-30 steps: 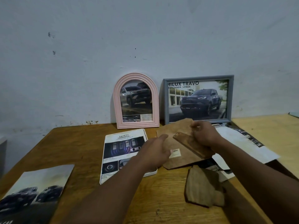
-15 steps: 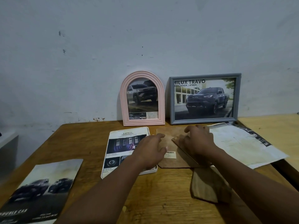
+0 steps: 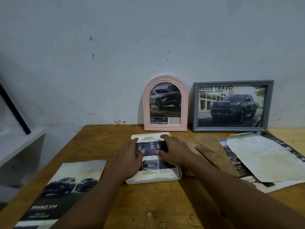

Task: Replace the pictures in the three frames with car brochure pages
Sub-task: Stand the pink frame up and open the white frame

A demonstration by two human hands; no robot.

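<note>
A white frame (image 3: 153,180) lies flat on the wooden table with a "SAFETY" brochure page (image 3: 151,138) laid in it. My left hand (image 3: 130,160) and my right hand (image 3: 175,152) both rest flat on that page, fingers straight, thumbs nearly meeting. A pink arched frame (image 3: 165,104) and a grey rectangular frame (image 3: 231,106) lean upright against the wall, each showing a pickup truck page. A brown backing board (image 3: 206,146) with its stand strip lies right of my right hand.
A "DOUBLE CAB" brochure page (image 3: 66,189) lies at the table's (image 3: 99,139) front left. Loose papers and brochure sheets (image 3: 262,156) lie at the right. A white ledge (image 3: 18,146) with a dark bar stands left of the table.
Both hands left the brown backing board and moved left onto the SAFETY page in the white frame. The board now lies flat on the table.
</note>
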